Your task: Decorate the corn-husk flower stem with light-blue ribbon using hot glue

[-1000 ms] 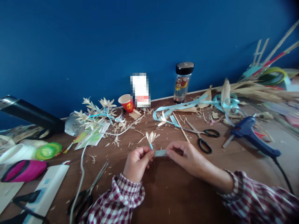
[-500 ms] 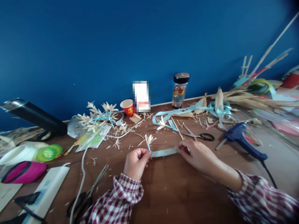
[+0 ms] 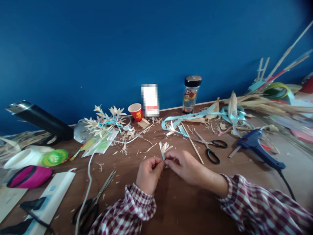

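Observation:
A small pale flower [image 3: 165, 148], seemingly made of dried husk, stands upright with light blue ribbon [image 3: 163, 156] round its stem. My left hand [image 3: 149, 174] pinches that stem between thumb and fingers. Close against it, my right hand [image 3: 187, 167] is closed with its fingertips at the flower's base, pinching the ribbon; most of the strip is hidden behind the fingers. Beyond the hands lie a loose husk flower [image 3: 171, 128] and a long loop of the same blue ribbon [image 3: 189, 117].
Scissors [image 3: 207, 143] and a thin stick [image 3: 193, 143] lie beyond my right hand, a blue glue gun [image 3: 260, 148] farther right. More scissors [image 3: 97, 197], a white cable [image 3: 89, 176] and a power strip [image 3: 53, 195] are left. A bunch of flowers [image 3: 107, 120], a red cup [image 3: 135, 112] and a bottle [image 3: 191, 94] stand behind.
My right hand has moved left, from holding the ribbon stretched out sideways to the flower's base beside my left hand. The stretched strip is now mostly out of sight. The view has shifted slightly.

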Motion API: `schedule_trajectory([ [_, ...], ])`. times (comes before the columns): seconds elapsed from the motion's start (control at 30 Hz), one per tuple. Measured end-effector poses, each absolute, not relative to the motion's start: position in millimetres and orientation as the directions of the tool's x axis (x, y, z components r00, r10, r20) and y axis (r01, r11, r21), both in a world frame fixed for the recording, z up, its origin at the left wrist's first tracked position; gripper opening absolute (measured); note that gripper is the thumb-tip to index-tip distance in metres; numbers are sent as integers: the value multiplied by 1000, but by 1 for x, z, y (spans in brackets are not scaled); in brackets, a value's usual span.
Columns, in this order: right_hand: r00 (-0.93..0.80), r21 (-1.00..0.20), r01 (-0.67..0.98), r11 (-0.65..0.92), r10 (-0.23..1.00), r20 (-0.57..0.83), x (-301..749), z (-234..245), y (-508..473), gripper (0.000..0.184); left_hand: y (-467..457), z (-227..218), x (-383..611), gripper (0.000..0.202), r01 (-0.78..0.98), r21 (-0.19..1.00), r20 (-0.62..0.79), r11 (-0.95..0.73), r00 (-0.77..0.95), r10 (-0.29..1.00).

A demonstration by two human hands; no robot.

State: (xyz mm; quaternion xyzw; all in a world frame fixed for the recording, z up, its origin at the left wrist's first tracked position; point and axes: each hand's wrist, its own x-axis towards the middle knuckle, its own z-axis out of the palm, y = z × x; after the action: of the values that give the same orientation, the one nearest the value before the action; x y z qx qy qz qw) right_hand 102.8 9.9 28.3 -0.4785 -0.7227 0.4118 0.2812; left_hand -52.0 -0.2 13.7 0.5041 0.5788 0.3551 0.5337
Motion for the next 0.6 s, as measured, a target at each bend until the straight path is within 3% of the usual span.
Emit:
schedule_trajectory([
  [0.13, -417, -991, 128, -34, 905, -85, 107, 24, 12, 18, -1, 16, -51, 28, 172, 950, -286, 262, 139, 948],
  [0.27, -399, -938, -120, -325, 881, -254, 106, 21, 11, 23, -3, 13, -48, 27, 80, 947, -320, 310, 187, 929],
  [0.4, -364, -927, -135, -351, 888, -283, 104, 17, 10, 29, -5, 5, -47, 27, 31, 938, -345, 345, 178, 922],
  [0.6, -383, -959, 2, -284, 885, -263, 110, 16, 12, 28, -5, 1, -45, 27, -60, 914, -386, 401, 168, 907],
])
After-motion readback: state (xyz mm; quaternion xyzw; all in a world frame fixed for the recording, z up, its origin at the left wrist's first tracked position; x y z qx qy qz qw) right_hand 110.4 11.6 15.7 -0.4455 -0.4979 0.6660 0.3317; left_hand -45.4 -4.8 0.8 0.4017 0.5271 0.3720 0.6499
